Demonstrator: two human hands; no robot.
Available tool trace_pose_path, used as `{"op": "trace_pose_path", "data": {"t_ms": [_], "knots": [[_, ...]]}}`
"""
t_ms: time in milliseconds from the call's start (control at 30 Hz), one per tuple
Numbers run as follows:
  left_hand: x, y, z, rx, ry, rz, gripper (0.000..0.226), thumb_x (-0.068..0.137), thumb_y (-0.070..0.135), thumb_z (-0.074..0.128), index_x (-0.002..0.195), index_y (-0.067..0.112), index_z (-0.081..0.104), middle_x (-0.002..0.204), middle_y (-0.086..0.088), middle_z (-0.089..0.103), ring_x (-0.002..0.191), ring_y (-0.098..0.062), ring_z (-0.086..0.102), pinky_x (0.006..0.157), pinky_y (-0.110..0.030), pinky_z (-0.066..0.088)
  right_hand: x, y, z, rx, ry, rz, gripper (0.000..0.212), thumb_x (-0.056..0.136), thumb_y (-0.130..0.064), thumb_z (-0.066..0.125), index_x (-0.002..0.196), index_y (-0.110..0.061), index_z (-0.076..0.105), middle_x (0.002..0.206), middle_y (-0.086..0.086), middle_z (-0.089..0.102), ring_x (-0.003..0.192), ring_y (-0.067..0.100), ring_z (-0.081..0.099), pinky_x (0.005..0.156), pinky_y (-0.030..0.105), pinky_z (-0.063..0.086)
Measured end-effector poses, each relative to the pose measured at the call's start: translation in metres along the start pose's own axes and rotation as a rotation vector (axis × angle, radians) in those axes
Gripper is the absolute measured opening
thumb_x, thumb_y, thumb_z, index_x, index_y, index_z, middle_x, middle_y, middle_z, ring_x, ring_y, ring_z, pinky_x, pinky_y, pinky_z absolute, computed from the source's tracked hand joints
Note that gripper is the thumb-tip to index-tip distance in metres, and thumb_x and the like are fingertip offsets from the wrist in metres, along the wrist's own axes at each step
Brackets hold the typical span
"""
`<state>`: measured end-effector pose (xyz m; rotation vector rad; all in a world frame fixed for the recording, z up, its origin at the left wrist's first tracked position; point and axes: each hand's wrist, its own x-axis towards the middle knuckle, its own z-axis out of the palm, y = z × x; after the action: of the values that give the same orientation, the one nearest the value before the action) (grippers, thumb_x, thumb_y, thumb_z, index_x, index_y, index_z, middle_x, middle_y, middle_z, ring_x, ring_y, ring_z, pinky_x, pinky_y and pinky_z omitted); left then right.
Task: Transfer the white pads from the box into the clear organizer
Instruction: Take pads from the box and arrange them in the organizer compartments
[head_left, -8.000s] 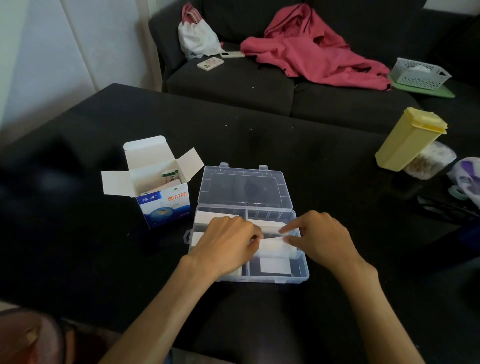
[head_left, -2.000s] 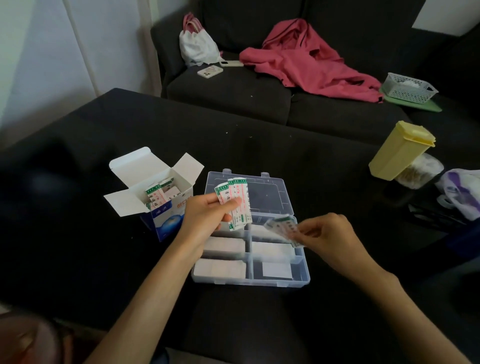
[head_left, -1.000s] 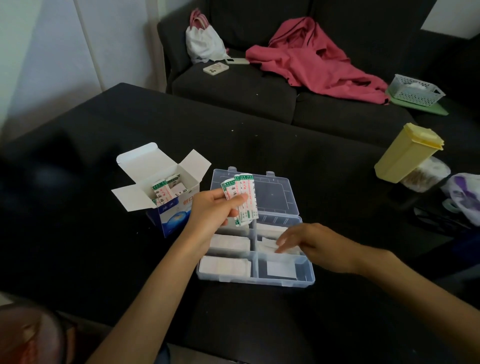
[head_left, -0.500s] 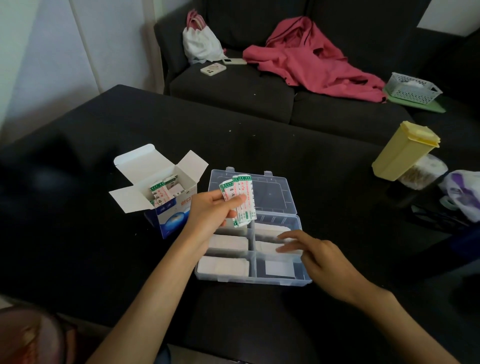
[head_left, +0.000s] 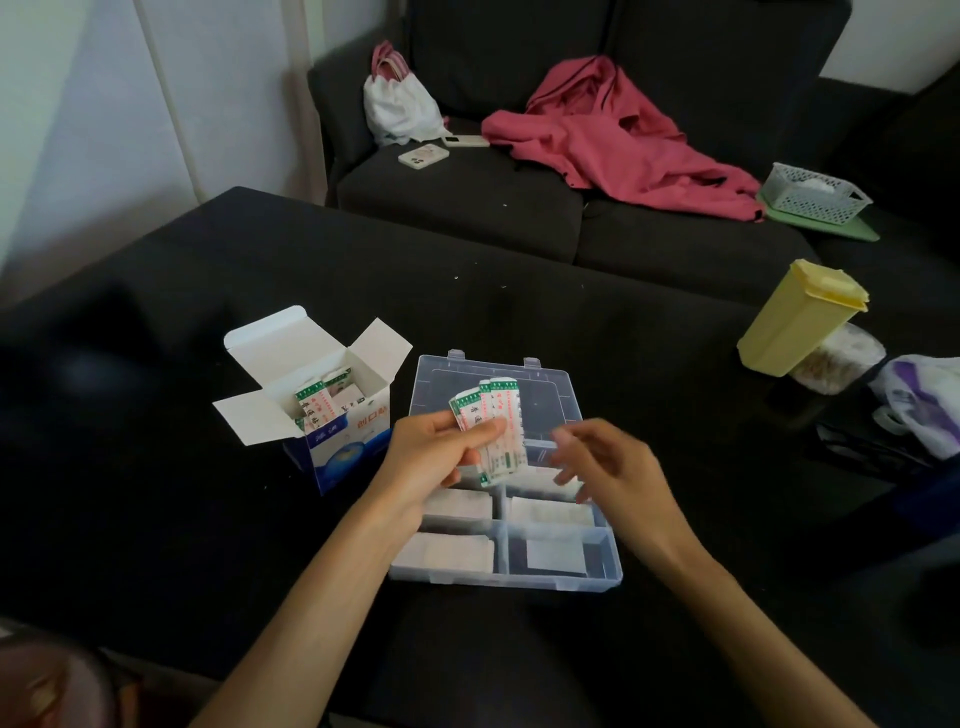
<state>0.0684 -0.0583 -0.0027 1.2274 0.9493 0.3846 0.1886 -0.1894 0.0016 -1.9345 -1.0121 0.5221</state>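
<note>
From the head camera, the left hand (head_left: 436, 457) holds a small fan of wrapped pads (head_left: 491, 426) up over the clear organizer (head_left: 506, 574). Its grip pinches them between thumb and fingers. The pads stand almost upright, long ends pointing up and down.

The right hand (head_left: 605, 465) is just beside them, to their right, over the back of the organizer. Its grip is spread loose and holds nothing. It looks blurry.

So the pads lie to the left of the free hand, very near its fingertips. I think the right hand is the one to pull a pad sideways out of the fan and set it down.

More pads poke out of the open box (head_left: 332, 410), left of the organizer on the black tabletop (head_left: 156, 519). White pads already lie in the front compartments.
</note>
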Motion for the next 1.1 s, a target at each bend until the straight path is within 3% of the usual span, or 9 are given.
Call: {"op": "trace_pose_path", "data": {"t_ms": [133,267,400,500,600,700,833,967,1100], "knots": [[-0.003,0.000,0.006,-0.074,-0.030,-0.047,0.014,0.075,0.026,0.076,0.088,0.024,0.069,0.074,0.002,0.072,0.048,-0.001,0.052,0.048,-0.012,0.040,0.007,-0.017,0.012,0.318,-0.085,0.265,0.019,0.083,-0.027,0.065,0.099,-0.018,0.064,0.084,-0.001,0.072,0.075,0.009,0.070,0.063,0.019,0.055],[-0.005,-0.002,0.008,-0.062,-0.051,-0.038,0.015,0.077,0.025,0.075,0.091,0.024,0.070,0.077,0.000,0.072,0.047,0.000,0.053,0.047,-0.012,0.039,0.005,-0.015,0.020,0.498,0.013,0.357,0.014,0.080,-0.016,0.069,0.092,-0.010,0.069,0.081,0.004,0.073,0.074,0.014,0.071,0.059,0.017,0.053],[-0.004,0.003,0.003,-0.028,-0.086,-0.023,0.015,0.086,0.018,0.066,0.101,0.020,0.069,0.087,-0.001,0.073,0.055,-0.002,0.057,0.043,-0.011,0.037,0.006,-0.012,0.023,0.565,0.089,0.444,0.013,0.081,-0.019,0.069,0.092,-0.012,0.068,0.083,0.006,0.073,0.073,0.014,0.071,0.058,0.020,0.052],[-0.004,0.004,0.000,0.077,-0.037,0.078,0.014,0.086,0.021,0.067,0.099,0.025,0.069,0.086,0.006,0.072,0.061,-0.002,0.063,0.046,-0.010,0.039,0.007,-0.012,0.022,0.566,0.047,0.463,0.014,0.082,-0.021,0.068,0.093,-0.014,0.066,0.082,0.002,0.073,0.072,0.012,0.070,0.059,0.020,0.051],[-0.005,0.003,0.003,0.037,0.003,0.116,0.015,0.081,0.020,0.072,0.095,0.024,0.069,0.079,0.011,0.070,0.059,0.004,0.065,0.041,-0.006,0.040,0.006,-0.010,0.021,0.506,-0.024,0.438,0.013,0.083,-0.024,0.067,0.092,-0.015,0.068,0.081,-0.003,0.073,0.073,0.010,0.070,0.061,0.020,0.049],[-0.006,0.002,0.006,0.019,0.028,0.108,0.013,0.080,0.023,0.073,0.092,0.026,0.067,0.077,0.012,0.068,0.055,0.009,0.062,0.039,-0.004,0.039,0.006,-0.010,0.024,0.465,0.014,0.391,0.015,0.083,-0.025,0.066,0.093,-0.014,0.069,0.082,-0.003,0.073,0.073,0.008,0.069,0.061,0.019,0.048],[-0.006,0.004,0.006,-0.008,-0.044,0.035,0.015,0.085,0.025,0.068,0.100,0.027,0.069,0.084,0.007,0.073,0.068,-0.004,0.065,0.047,-0.012,0.037,0.006,-0.010,0.026,0.564,0.069,0.389,0.014,0.084,-0.022,0.065,0.095,-0.014,0.069,0.080,-0.003,0.073,0.072,0.006,0.069,0.056,0.015,0.050],[-0.005,0.003,0.003,-0.040,-0.045,0.042,0.012,0.086,0.016,0.066,0.089,0.027,0.069,0.075,0.009,0.073,0.046,0.001,0.052,0.044,-0.010,0.035,0.004,-0.009,0.023,0.620,0.104,0.410,0.014,0.085,-0.024,0.064,0.093,-0.014,0.069,0.085,0.000,0.073,0.073,0.008,0.068,0.056,0.015,0.050],[-0.003,0.001,0.002,-0.043,-0.005,0.079,0.010,0.085,0.021,0.068,0.090,0.028,0.069,0.079,0.008,0.073,0.061,-0.004,0.057,0.046,-0.010,0.037,0.004,-0.005,0.018,0.598,0.172,0.392,0.014,0.086,-0.026,0.063,0.097,-0.017,0.067,0.092,0.000,0.072,0.086,0.012,0.066,0.067,0.023,0.046]]}}
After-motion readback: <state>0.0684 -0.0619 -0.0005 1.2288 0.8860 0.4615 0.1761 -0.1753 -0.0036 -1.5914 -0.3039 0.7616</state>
